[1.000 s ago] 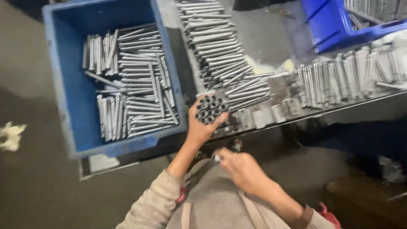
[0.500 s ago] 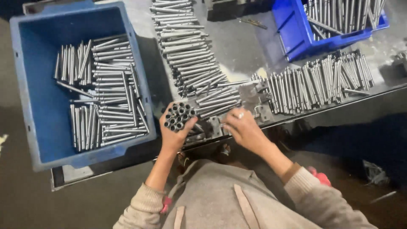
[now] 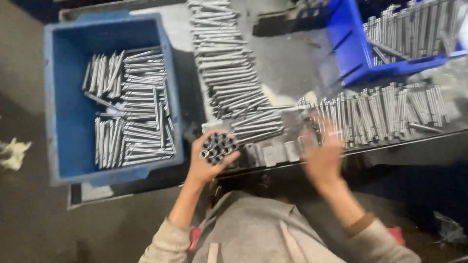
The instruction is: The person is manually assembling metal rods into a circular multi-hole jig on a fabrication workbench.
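My left hand (image 3: pixel 207 168) grips a bundle of short metal tubes (image 3: pixel 218 146), held upright so their open ends face me, at the near edge of the metal bench (image 3: pixel 287 73). My right hand (image 3: pixel 323 155) is blurred with motion, fingers spread and holding nothing, at the near end of a row of metal rods (image 3: pixel 385 114) laid side by side on the bench. A long column of the same rods (image 3: pixel 226 73) runs away from me between the two hands.
A blue bin (image 3: pixel 63 102) on the left holds several layers of rods (image 3: pixel 129 112). A second blue bin (image 3: pixel 360 48) with rods stands at the back right. A crumpled rag (image 3: pixel 12 152) lies on the floor at far left.
My right hand has moved right, from beside the bundle to the row of rods, fingers now spread. My left hand keeps hold of the tube bundle. The view has shifted.
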